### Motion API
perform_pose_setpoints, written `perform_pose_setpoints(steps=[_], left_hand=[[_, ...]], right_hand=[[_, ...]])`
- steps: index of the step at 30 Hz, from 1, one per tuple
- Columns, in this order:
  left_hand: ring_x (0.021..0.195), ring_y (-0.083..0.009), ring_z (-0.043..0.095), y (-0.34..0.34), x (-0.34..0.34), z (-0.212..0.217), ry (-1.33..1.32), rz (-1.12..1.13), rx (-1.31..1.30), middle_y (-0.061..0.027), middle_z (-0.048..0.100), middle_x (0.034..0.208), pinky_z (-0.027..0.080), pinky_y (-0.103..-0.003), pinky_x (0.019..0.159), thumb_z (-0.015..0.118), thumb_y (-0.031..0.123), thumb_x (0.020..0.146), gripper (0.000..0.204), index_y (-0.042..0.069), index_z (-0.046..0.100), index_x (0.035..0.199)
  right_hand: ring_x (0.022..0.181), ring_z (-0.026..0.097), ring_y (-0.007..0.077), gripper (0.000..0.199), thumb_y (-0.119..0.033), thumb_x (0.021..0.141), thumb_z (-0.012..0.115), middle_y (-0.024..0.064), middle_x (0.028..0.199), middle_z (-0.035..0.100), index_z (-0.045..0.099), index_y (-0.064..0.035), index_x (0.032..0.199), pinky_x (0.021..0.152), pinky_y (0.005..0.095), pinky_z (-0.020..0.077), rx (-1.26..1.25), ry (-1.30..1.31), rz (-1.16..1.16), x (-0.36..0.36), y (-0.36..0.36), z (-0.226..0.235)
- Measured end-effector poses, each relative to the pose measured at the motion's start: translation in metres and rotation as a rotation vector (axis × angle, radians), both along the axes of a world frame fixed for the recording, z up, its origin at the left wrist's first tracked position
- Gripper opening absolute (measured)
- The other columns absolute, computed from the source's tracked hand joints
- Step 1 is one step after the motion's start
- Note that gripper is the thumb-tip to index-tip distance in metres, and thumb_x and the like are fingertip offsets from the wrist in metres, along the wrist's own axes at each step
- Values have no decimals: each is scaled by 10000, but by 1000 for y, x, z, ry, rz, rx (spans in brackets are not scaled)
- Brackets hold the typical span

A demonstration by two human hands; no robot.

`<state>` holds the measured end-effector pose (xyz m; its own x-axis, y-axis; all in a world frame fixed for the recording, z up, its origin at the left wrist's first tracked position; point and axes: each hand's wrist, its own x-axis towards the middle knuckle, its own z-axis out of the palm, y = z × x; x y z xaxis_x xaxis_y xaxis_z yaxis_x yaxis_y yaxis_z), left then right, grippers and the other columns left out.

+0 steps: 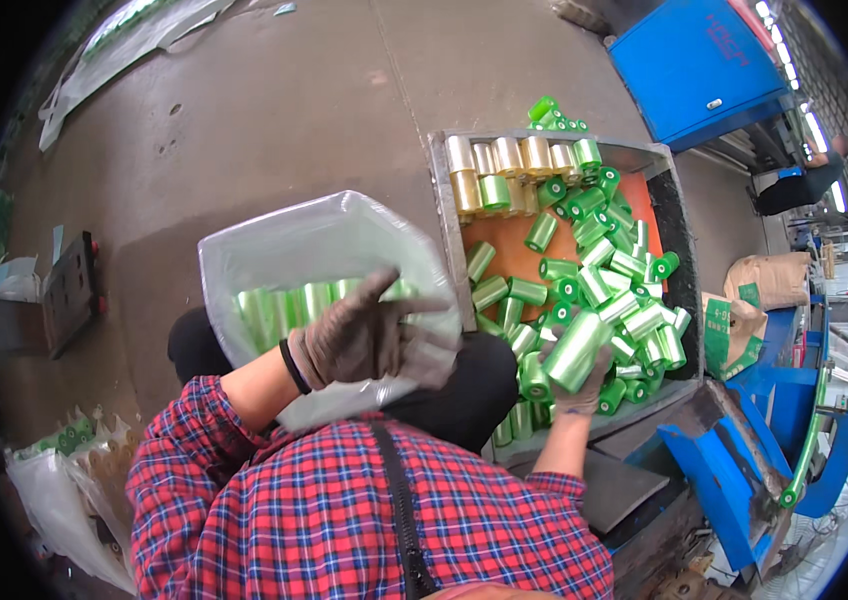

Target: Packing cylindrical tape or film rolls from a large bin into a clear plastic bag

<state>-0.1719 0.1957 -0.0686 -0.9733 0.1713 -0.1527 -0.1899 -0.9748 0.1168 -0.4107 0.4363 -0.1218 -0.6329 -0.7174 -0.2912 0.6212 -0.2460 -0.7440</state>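
My right hand [589,388], in a grey work glove, grips a shiny roll of green film [574,350] above the right-hand side of a large shallow box [677,215]. Loose green rolls [634,320] lie heaped in that box at many angles. Over a clear plastic bag [344,218] in front of me is my left hand [374,335], gloved too, its fingers spread and nothing in them. Inside the bag stands a row of green rolls [279,310], partly hidden behind the left hand.
Amber rolls [506,158] line the box's far left corner. More green rolls [556,115] lie beyond its far edge. A blue cabinet [699,70] stands far right, near another person [804,190]. Bagged rolls [74,440] sit at left; blue machinery [714,480] stands at right.
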Motion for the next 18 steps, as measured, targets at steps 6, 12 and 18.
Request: perform_pose_setpoints(steps=[6,12,18], left_hand=[[953,-321,572,21,70,21,-64,-617,-2349,-220,573,1021,444,-397,815,642,414,697,614,-37,501,1089],[707,-316,637,53,74,-13,89,-736,-2407,-158,630,710,492,-424,606,543,227,742,213,39,626,799],[733,-309,633,43,88,-11,-36,-628,-2299,-136,636,743,498,-414,630,528,262,767,223,122,650,891]], right_hand=[[839,599,269,644,-470,804,521,153,1071,559,406,-6,1235,725,380,502,11,1,455,74,-83,106],[1097,478,392,513,-333,803,575,282,1102,517,452,-138,1261,912,363,393,845,1137,1166,190,-226,-30],[1076,529,245,896,-565,669,610,223,1198,489,369,108,1209,900,317,422,1523,1361,864,132,-226,-81]])
